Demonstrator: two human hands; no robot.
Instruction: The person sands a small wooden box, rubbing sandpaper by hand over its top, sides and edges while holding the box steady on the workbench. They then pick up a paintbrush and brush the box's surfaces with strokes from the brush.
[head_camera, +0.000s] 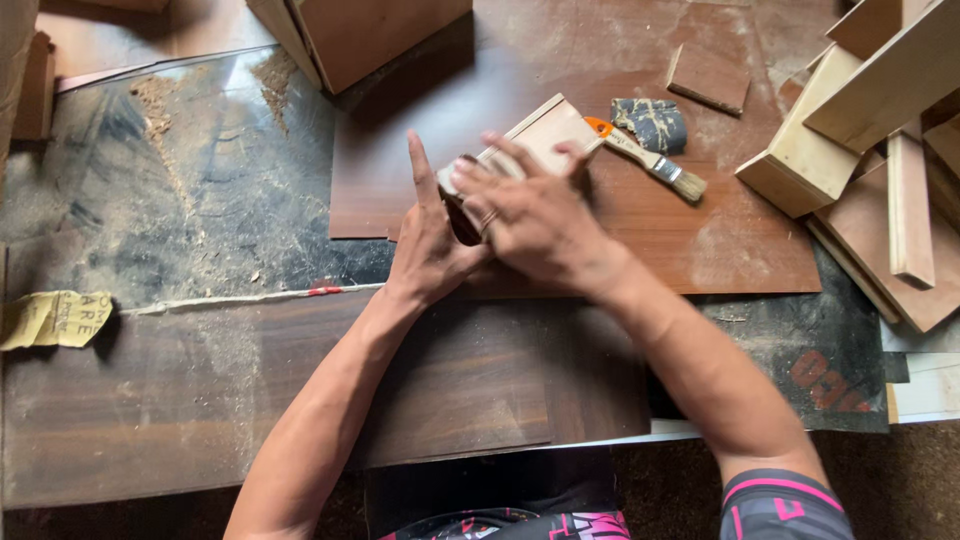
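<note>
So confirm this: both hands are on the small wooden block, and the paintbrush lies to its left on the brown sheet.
Wrong side. The head view shows the paintbrush lying right of the small wooden block, on the brown sheet. The left hand and right hand are both on the block.

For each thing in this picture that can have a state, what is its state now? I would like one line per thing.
Small wooden block: held flat on the brown sheet under both hands.
Left hand: at the block's left end, index finger straight.
Right hand: pressed on top of the block.
Paintbrush: lying flat, not held.
Brown laminate sheet: lying flat, dusty.
Wood offcuts: stacked loosely at right.
</note>
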